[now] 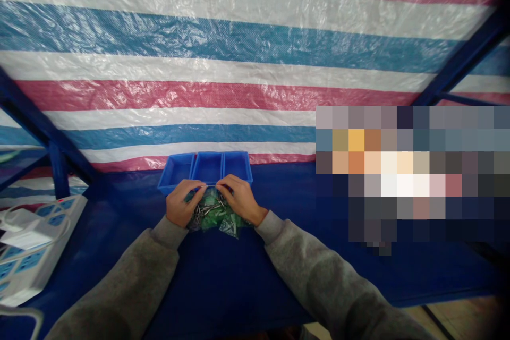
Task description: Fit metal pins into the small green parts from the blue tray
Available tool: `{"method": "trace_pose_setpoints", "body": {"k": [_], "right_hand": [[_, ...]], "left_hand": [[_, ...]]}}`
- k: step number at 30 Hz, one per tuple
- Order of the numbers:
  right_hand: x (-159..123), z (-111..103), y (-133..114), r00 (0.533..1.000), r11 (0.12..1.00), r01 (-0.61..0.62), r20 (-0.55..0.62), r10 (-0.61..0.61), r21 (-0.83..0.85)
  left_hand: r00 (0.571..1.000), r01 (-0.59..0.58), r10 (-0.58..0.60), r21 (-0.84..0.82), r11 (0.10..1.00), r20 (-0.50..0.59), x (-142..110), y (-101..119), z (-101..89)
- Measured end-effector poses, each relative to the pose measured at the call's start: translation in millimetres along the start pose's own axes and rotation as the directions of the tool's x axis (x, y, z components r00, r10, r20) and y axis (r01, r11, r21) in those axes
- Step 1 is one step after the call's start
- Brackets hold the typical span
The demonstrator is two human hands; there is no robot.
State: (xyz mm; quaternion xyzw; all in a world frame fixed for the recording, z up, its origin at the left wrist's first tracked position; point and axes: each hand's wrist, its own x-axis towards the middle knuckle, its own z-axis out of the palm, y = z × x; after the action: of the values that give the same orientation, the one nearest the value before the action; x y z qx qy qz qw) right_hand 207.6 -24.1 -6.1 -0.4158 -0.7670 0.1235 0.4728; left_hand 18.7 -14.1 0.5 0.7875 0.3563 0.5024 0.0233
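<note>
My left hand [183, 203] and my right hand [239, 199] face each other with thumbs and fingers pinched. Between the fingertips stretches a thin pale strip [211, 186], with one end in each hand; whether it is a bag's edge or a slim rod I cannot tell. Just beneath lies a heap of small metal parts [211, 207], dark and silvery like screws, on green plastic [213, 220]. A small clear bag [229, 228] with a printed pattern sits at the heap's near side. Directly behind my hands are three joined blue bins [209, 166].
A white power strip [59, 223] with a plugged-in white adapter [26, 228] and cables lies at the left. Blue cloth [223, 287] covers the table. A striped plastic sheet [223, 64] hangs behind, between blue frame bars [59, 164]. A blurred-out area hides the right side.
</note>
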Motion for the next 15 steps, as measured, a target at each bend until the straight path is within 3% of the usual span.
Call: {"method": "trace_pose_setpoints", "body": {"k": [6, 15], "right_hand": [[3, -9, 2, 0.999, 0.999, -0.03, -0.037, 0.029, -0.022], [2, -13, 5, 0.999, 0.999, -0.038, -0.04, 0.037, -0.035]], "left_hand": [[0.996, 0.04, -0.041, -0.015, 0.999, -0.078, -6, -4, 0.1], [1.0, -0.009, 0.009, 0.119, 0.993, 0.004, -8, -2, -0.7]]}}
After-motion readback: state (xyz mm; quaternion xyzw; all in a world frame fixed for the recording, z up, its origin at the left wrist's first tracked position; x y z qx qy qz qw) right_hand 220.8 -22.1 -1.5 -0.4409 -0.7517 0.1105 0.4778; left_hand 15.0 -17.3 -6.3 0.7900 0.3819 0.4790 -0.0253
